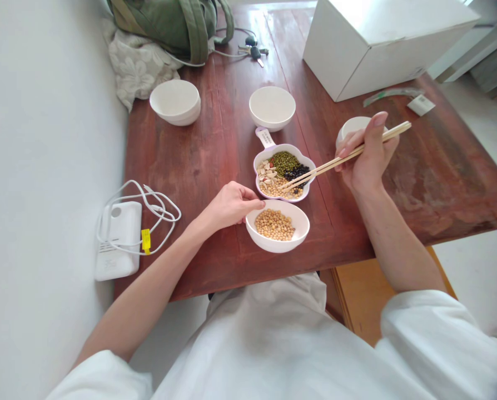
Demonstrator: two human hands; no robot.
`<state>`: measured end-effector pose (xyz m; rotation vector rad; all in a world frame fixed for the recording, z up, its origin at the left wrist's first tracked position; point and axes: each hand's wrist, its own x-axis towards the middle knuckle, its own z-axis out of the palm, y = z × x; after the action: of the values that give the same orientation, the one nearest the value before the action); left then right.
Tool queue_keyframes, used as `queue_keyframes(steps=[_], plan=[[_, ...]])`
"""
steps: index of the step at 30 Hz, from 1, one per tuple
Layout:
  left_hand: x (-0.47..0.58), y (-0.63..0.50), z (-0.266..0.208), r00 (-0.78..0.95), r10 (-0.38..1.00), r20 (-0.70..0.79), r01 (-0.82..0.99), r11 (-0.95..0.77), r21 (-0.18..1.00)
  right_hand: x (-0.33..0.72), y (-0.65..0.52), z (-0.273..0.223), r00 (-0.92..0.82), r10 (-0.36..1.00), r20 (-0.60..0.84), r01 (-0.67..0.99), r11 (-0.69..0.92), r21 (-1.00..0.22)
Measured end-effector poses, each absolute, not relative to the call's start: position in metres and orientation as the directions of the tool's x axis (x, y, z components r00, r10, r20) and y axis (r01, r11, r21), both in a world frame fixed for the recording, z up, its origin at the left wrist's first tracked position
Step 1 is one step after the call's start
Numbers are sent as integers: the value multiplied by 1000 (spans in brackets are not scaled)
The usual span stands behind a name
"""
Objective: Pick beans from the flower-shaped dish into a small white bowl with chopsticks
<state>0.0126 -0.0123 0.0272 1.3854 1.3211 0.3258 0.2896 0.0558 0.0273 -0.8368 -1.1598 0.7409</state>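
My right hand (368,153) grips a pair of chopsticks (342,160), whose tips reach into the soybeans in a flower-shaped dish (257,179) with a short handle. Green mung beans (284,163), black beans (297,173), pale peanut pieces (267,171) and soybeans lie in separate areas of that dish. Just in front of it stands a white bowl (277,245) with a heap of soybeans (274,224). My left hand (240,203) pinches this bowl's left rim, thumb on top and the other fingers partly hidden.
White bowls stand at the back left (175,102), at the back centre (272,108) and, partly hidden, behind my right hand (353,126). A power bank (119,261) with a white cable lies left. Farther back are a green bag (165,25), keys (254,53) and a white box (357,55).
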Motion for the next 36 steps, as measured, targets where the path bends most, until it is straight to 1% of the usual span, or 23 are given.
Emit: queue_keyframes(steps=[5,10,17,23,28,36], plan=[[12,-12,27,326,820,-470,510,266,818,290,55,27,227,858,460,-55,483,-874],[11,-12,26,341,814,-470,499,267,824,290,55,24,224,876,427,19,434,-901],[10,-12,27,358,807,-469,485,269,832,290,60,25,235,834,500,-85,530,-844],[10,-12,26,353,814,-462,493,258,831,289,56,25,204,852,483,-103,509,-855],[10,-13,25,349,819,-456,500,249,829,290,56,22,192,854,484,-80,505,-860],[10,-12,24,352,811,-468,496,262,828,292,53,21,161,888,432,-23,441,-897]])
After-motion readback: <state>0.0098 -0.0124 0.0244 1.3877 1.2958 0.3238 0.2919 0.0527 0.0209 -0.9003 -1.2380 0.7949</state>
